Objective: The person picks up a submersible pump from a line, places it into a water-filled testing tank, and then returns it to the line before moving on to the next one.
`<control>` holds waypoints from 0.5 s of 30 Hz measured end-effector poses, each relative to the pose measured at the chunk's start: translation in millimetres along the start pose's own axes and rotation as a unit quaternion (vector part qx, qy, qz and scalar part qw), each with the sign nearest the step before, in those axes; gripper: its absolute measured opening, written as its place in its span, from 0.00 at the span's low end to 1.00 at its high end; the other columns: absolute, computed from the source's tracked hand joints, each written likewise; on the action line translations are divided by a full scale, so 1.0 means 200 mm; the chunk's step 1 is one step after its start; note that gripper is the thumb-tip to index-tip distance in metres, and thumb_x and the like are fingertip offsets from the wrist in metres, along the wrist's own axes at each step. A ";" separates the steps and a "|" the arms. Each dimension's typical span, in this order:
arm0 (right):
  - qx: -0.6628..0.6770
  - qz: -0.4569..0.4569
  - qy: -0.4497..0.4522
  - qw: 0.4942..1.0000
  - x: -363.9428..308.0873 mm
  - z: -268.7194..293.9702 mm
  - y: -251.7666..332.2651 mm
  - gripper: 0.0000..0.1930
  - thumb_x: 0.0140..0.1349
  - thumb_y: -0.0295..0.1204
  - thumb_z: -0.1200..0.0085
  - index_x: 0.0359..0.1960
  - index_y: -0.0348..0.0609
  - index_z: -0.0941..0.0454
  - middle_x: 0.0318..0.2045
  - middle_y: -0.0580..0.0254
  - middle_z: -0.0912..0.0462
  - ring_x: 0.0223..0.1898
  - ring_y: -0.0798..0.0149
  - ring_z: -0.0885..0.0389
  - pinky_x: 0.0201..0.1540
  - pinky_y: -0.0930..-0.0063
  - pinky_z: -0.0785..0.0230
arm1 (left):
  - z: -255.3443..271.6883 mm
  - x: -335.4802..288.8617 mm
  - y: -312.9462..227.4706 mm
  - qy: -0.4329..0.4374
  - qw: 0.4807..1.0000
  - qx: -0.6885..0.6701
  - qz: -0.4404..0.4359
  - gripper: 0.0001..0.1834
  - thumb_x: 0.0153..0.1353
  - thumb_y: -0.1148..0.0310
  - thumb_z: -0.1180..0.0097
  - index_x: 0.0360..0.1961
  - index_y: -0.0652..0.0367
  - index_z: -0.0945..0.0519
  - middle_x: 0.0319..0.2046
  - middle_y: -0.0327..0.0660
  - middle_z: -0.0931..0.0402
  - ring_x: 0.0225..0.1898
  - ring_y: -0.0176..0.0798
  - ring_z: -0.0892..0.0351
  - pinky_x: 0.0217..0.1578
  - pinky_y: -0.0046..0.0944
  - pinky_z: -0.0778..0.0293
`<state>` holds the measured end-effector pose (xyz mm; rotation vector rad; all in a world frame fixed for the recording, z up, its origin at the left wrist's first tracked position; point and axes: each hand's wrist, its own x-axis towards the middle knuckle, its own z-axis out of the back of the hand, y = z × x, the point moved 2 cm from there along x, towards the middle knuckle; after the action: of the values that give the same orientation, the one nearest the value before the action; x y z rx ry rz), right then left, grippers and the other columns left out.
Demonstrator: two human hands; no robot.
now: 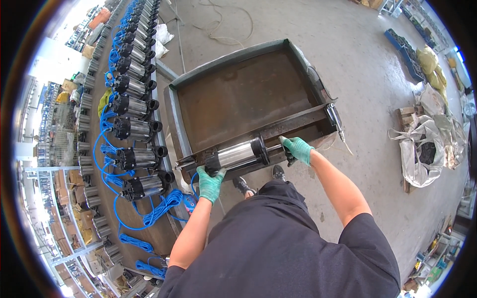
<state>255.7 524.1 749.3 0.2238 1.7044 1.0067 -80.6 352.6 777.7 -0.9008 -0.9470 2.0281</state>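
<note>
A cylindrical pump (237,154) with a shiny metal body and black ends lies crosswise at the near side of a metal trough. In a green glove, my left hand (209,185) is closed on its black left end, thumb and fingers around the lower edge. A short metal rod (274,147) sticks out from the pump's right end. My right hand (298,149), also gloved in green, is closed around the rod's far end, where a dark part shows below the fingers. The fingertips there are partly hidden.
The trough (174,114) holds brownish liquid. A silver tool with a thin hose (336,122) hangs at its right corner. Along the left, a long bench carries a row of similar pumps (131,128) with coiled blue cables (166,204). White sacks (422,164) stand at right.
</note>
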 end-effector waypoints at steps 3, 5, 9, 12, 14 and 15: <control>0.016 -0.023 -0.006 1.000 0.01 -0.01 0.00 0.32 0.74 0.59 0.50 0.27 0.39 0.25 0.16 0.61 0.30 0.15 0.60 0.25 0.22 0.57 0.18 | -0.01 0.00 0.00 -0.001 1.000 -0.001 -0.003 0.36 0.57 0.68 0.23 0.58 0.62 0.35 0.49 0.44 0.23 0.48 0.40 0.24 0.55 0.39 0.27; -0.009 -0.043 -0.026 0.999 -0.01 -0.03 0.03 0.31 0.73 0.57 0.49 0.29 0.37 0.23 0.16 0.59 0.29 0.15 0.60 0.26 0.22 0.59 0.21 | 0.00 0.00 0.00 -0.005 1.000 0.001 -0.001 0.36 0.57 0.68 0.23 0.58 0.62 0.35 0.49 0.44 0.23 0.48 0.40 0.24 0.55 0.39 0.27; -0.036 -0.092 -0.065 0.993 0.00 -0.03 0.05 0.29 0.74 0.53 0.48 0.34 0.33 0.19 0.20 0.56 0.23 0.19 0.59 0.24 0.22 0.61 0.28 | 0.00 0.00 0.02 -0.005 1.000 0.008 -0.002 0.36 0.57 0.67 0.23 0.58 0.62 0.35 0.49 0.45 0.22 0.48 0.40 0.24 0.54 0.39 0.27; -0.025 -0.080 -0.071 0.994 0.05 -0.05 0.03 0.28 0.74 0.51 0.50 0.37 0.31 0.18 0.24 0.48 0.18 0.23 0.53 0.18 0.27 0.55 0.24 | 0.00 0.02 0.07 0.000 1.000 0.010 -0.002 0.36 0.57 0.67 0.23 0.58 0.62 0.35 0.49 0.45 0.22 0.48 0.40 0.24 0.54 0.40 0.26; -0.142 0.011 -0.109 0.984 0.24 0.03 -0.16 0.28 0.75 0.49 0.54 0.46 0.29 0.18 0.39 0.34 0.13 0.41 0.40 0.12 0.47 0.50 0.21 | -0.03 0.05 0.03 0.018 1.000 0.009 -0.005 0.36 0.57 0.67 0.23 0.58 0.61 0.35 0.49 0.45 0.22 0.48 0.40 0.24 0.54 0.40 0.26; -0.199 0.059 -0.150 0.967 0.17 -0.03 -0.10 0.28 0.76 0.49 0.54 0.51 0.30 0.20 0.45 0.33 0.15 0.47 0.38 0.15 0.53 0.51 0.24 | 0.00 0.03 0.06 0.008 1.000 0.008 0.007 0.36 0.57 0.67 0.23 0.58 0.61 0.35 0.49 0.45 0.22 0.48 0.40 0.24 0.54 0.40 0.26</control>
<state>243.6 529.2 711.3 0.2038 1.1975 1.3091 -86.2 351.3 766.3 -0.9145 -0.9169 2.0344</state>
